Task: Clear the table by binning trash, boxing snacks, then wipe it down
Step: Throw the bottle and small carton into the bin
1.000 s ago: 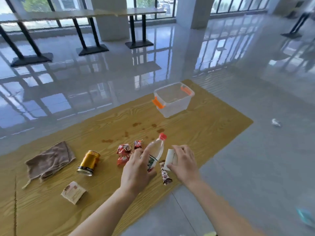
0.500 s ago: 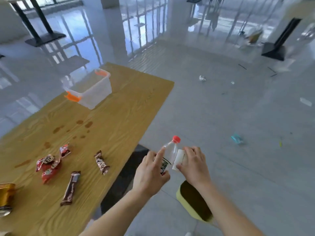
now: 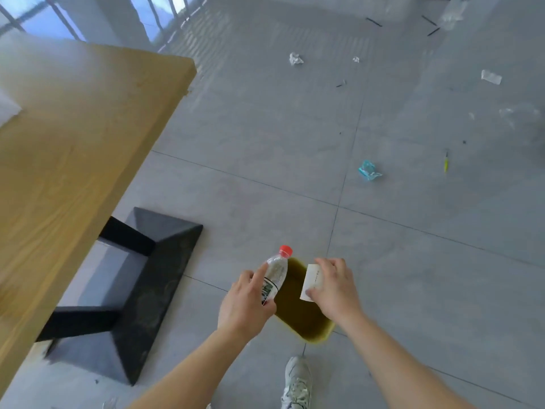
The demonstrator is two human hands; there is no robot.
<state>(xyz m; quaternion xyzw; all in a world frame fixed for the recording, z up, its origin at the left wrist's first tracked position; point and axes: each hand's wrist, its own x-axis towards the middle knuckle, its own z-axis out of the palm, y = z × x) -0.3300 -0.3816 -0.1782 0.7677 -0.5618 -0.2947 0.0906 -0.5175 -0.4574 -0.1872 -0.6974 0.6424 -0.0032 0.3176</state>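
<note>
My left hand (image 3: 244,302) grips a clear plastic bottle (image 3: 275,273) with a red cap, held tilted over the floor. My right hand (image 3: 334,287) holds a small white paper box (image 3: 312,281). Both hands hover above a yellow-green bin (image 3: 303,320) that stands on the grey floor; its dark inside shows between my hands. The wooden table (image 3: 73,149) fills the left side of the view, and nothing on its top shows here except a blurred white shape at the far left.
The table's black metal foot (image 3: 138,290) juts out on the floor left of the bin. Crumpled paper (image 3: 295,58), a teal wrapper (image 3: 368,170) and other scraps litter the floor beyond. My shoe (image 3: 298,382) is just behind the bin.
I have turned right, away from the table, carrying the bottle and the white box from the tabletop to above the bin. The snacks, can, cloth and clear box have left the view.
</note>
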